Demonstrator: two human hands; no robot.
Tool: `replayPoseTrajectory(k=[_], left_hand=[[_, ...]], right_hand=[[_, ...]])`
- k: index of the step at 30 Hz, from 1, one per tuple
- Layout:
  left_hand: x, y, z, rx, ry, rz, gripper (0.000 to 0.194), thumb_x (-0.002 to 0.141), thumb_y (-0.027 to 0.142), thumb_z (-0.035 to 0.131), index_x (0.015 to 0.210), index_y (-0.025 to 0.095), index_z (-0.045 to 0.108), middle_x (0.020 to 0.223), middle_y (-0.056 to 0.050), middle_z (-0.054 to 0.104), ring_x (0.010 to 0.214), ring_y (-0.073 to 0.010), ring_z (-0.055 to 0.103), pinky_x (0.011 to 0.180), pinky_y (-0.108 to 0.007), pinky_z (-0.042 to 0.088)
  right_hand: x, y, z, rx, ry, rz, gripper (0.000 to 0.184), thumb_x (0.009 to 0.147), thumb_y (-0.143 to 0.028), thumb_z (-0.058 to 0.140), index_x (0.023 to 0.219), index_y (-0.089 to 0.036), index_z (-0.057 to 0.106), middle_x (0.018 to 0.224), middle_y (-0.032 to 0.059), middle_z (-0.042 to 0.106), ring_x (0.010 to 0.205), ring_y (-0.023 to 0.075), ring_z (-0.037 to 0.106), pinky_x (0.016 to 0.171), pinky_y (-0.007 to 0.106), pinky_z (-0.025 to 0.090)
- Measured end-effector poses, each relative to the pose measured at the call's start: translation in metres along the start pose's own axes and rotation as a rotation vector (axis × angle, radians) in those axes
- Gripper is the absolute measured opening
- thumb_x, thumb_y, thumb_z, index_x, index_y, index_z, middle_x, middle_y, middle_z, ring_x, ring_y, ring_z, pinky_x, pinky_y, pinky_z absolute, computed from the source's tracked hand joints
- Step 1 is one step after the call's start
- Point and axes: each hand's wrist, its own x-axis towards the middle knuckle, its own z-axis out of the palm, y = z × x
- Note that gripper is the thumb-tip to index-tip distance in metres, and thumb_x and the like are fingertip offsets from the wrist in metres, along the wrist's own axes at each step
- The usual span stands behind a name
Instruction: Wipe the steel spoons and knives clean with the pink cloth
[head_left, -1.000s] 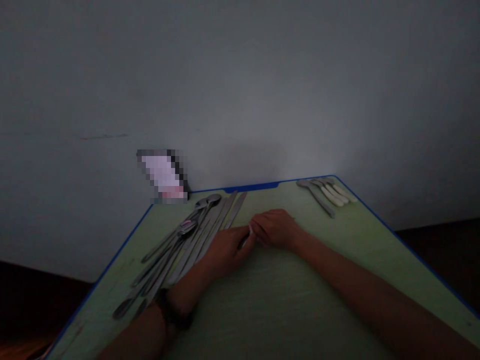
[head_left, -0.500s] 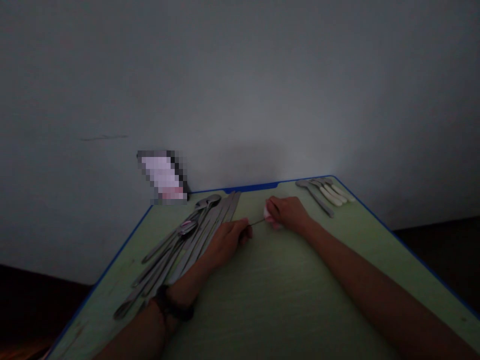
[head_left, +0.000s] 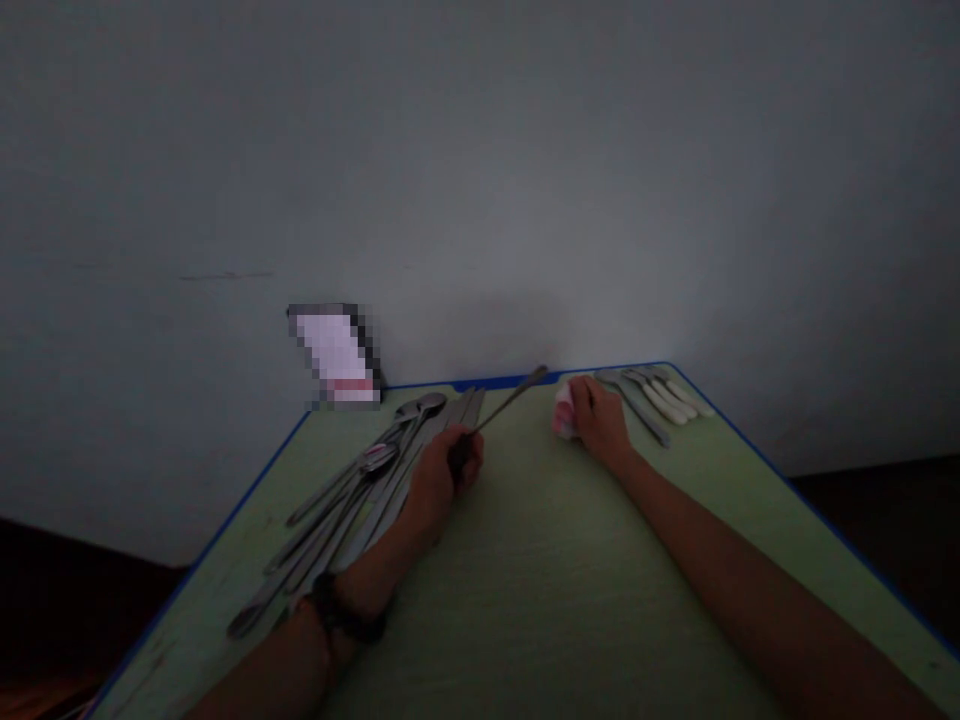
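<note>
My left hand [head_left: 442, 475] is closed round the dark handle of a long thin metal utensil [head_left: 504, 400], whose tip points up and to the right toward the table's far edge. My right hand [head_left: 596, 420] is closed on a small whitish-pink cloth [head_left: 562, 412] and rests on the green table [head_left: 540, 590] just left of a small row of light-handled spoons [head_left: 654, 390]. A pile of metal spoons and knives [head_left: 360, 480] lies to the left of my left hand.
The table has a blue rim [head_left: 495, 379] and stands against a pale wall [head_left: 480, 170]. A blurred-out object [head_left: 336, 355] leans at the wall by the table's far left corner. The floor on both sides is dark.
My hands have drawn apart. The right hand slid the cloth off the utensil and moved right toward the row of spoons. The left hand tilted the utensil's tip upward.
</note>
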Motion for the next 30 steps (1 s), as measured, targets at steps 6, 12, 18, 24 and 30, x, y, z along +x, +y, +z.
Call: replayPoseTrajectory(k=[6, 12, 18, 24, 30], left_hand=[[-0.002, 0.006, 0.002, 0.351, -0.063, 0.104, 0.041, 0.090, 0.045, 0.030, 0.067, 0.018, 0.050, 0.053, 0.004, 0.043, 0.047, -0.0109, 0.040, 0.046, -0.022, 0.030], [-0.014, 0.013, 0.007, 0.739, -0.186, 0.359, 0.029, 0.090, 0.039, 0.039, 0.082, 0.017, 0.057, 0.070, 0.001, 0.056, 0.066, -0.0150, 0.052, 0.062, -0.027, 0.039], [-0.016, 0.007, 0.007, 0.633, -0.199, 0.400, 0.035, 0.083, 0.039, 0.053, 0.111, 0.018, 0.048, 0.091, -0.003, 0.059, 0.072, -0.0140, 0.055, 0.064, -0.026, 0.045], [-0.012, -0.004, 0.010, 0.661, -0.252, 0.408, 0.051, 0.084, 0.030, 0.054, 0.129, 0.024, 0.032, 0.099, -0.003, 0.055, 0.066, -0.0097, 0.054, 0.059, -0.024, 0.046], [-0.012, -0.004, 0.011, 0.907, -0.281, 0.461, 0.026, 0.085, 0.024, 0.050, 0.110, 0.023, 0.052, 0.099, -0.003, 0.059, 0.078, -0.0146, 0.057, 0.070, -0.030, 0.046]], right_hand=[[-0.009, -0.021, 0.003, -0.007, 0.096, -0.371, 0.024, 0.087, -0.030, 0.046, 0.103, -0.016, 0.059, 0.110, 0.0116, 0.060, 0.105, 0.0216, 0.051, 0.092, 0.035, 0.038], [-0.014, -0.033, 0.004, -0.210, -0.124, -0.579, 0.021, 0.088, -0.025, 0.048, 0.102, -0.019, 0.062, 0.101, 0.0078, 0.063, 0.100, 0.0206, 0.050, 0.097, 0.040, 0.031], [-0.001, -0.028, -0.011, -0.275, -0.267, -0.658, 0.019, 0.090, -0.026, 0.048, 0.095, -0.019, 0.064, 0.089, 0.0072, 0.062, 0.087, 0.0180, 0.051, 0.082, 0.033, 0.037], [0.034, -0.018, -0.059, -0.381, -0.250, -0.293, 0.031, 0.095, -0.031, 0.032, 0.098, -0.016, 0.060, 0.094, 0.0090, 0.062, 0.088, 0.0176, 0.056, 0.078, 0.027, 0.039], [0.053, 0.010, -0.097, -0.687, -0.502, 0.149, 0.033, 0.092, -0.027, 0.033, 0.103, -0.010, 0.059, 0.102, 0.0171, 0.065, 0.091, 0.0224, 0.061, 0.074, 0.029, 0.041]])
